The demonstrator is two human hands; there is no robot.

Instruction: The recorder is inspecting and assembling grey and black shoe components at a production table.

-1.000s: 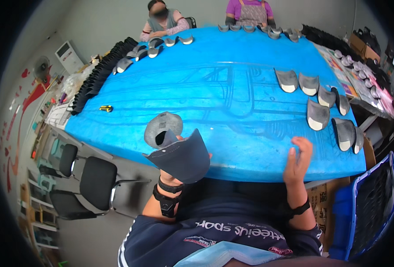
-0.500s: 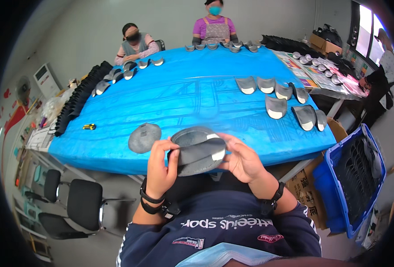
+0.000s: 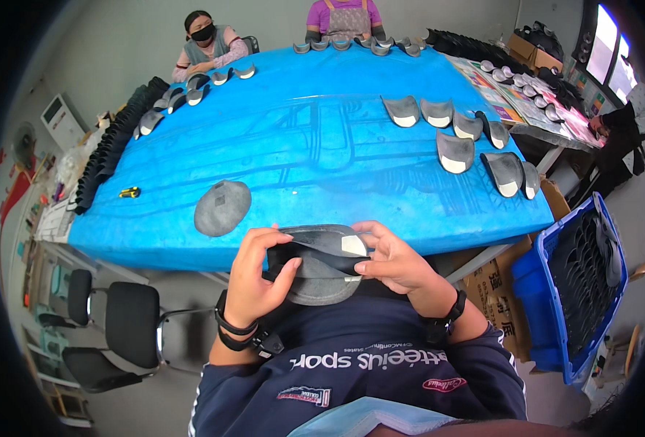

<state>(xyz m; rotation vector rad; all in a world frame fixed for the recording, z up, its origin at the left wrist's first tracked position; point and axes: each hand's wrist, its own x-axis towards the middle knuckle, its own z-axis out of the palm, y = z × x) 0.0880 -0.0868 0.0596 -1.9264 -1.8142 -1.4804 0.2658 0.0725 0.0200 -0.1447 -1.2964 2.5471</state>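
Note:
A dark grey, stitched-edge curved pad [image 3: 317,285] with white patches at its right end is held above the table's near edge. It bulges in an upper and a lower part with a dark fold between; I cannot tell whether it is one piece or two. My left hand [image 3: 257,273] grips the left end, fingers on top and thumb over the fold. My right hand [image 3: 397,264] pinches the right end by the white patches, thumb below and fingers above. On the blue-covered table [image 3: 279,197], beyond my left hand, lies a flat grey oval pad [image 3: 223,208].
Several grey pads with white ends [image 3: 456,151] lie at the table's right. A yellow cutter [image 3: 129,192] sits at left, near a long row of stacked dark pads [image 3: 111,153]. A blue crate [image 3: 548,313] of dark pads stands right. Two people [image 3: 210,47] are across the table.
Both hands have come slightly closer to my body with the pad. The pad has tilted and its fold has opened wider. The view has tipped downward.

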